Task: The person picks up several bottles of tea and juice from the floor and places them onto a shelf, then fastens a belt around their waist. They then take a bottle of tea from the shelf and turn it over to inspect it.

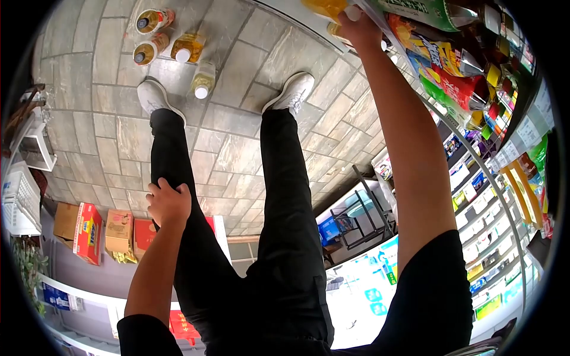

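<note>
My left hand [169, 203] rests on the black trouser leg at my left knee, its fingers loosely spread and holding nothing. At the top right, my right hand [360, 29] has its fingers closed round the white-capped end of a bottle of yellow-orange liquid [325, 8]. That bottle is partly cut off by the edge of the view. On the tiled floor by my left shoe stand several bottles: two dark-capped ones [155, 21] [151, 49], a white-capped amber one [188, 47] and a paler white-capped one [203, 79].
Colourful snack packets [454, 83] crowd a shelf beside my right arm. My white shoes [159, 98] [293, 92] stand apart on the grey tiles [234, 68]. Cardboard boxes [119, 230], a white basket [21, 199] and a black metal frame [362, 216] are lower in view.
</note>
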`<state>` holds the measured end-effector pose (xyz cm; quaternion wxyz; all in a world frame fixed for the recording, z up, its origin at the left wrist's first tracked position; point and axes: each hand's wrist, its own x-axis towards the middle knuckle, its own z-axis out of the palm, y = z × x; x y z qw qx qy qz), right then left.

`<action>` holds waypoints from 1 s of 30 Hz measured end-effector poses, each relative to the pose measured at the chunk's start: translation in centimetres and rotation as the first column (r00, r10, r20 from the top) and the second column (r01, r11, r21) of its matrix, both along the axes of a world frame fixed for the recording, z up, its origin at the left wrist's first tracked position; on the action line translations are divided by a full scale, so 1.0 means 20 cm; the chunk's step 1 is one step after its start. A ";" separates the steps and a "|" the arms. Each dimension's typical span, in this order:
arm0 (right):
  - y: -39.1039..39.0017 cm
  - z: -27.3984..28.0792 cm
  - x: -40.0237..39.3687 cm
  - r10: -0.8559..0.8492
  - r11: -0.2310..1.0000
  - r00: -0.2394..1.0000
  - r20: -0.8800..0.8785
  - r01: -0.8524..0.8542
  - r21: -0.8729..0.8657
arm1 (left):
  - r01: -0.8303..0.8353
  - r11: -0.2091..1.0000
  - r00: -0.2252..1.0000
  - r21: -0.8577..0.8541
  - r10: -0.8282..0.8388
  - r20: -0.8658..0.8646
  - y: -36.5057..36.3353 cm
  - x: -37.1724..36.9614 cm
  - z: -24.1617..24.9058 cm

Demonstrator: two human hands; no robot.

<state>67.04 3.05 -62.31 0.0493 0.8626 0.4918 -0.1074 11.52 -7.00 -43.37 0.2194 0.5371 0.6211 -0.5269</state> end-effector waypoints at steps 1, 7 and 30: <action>0.04 0.04 -0.02 0.000 1.000 1.000 -0.001 0.000 -0.003 | 0.000 1.000 1.000 -0.003 0.000 -0.001 0.00 0.00 0.00; 0.13 0.04 0.08 -0.364 0.929 0.922 -0.131 0.351 -0.118 | 0.014 1.000 1.000 -0.005 -0.014 0.014 -0.04 0.02 -0.02; 0.11 -0.14 0.29 -0.167 0.982 0.984 -0.064 0.172 0.075 | 0.054 0.998 0.998 -0.030 -0.055 -0.019 -0.06 0.08 -0.04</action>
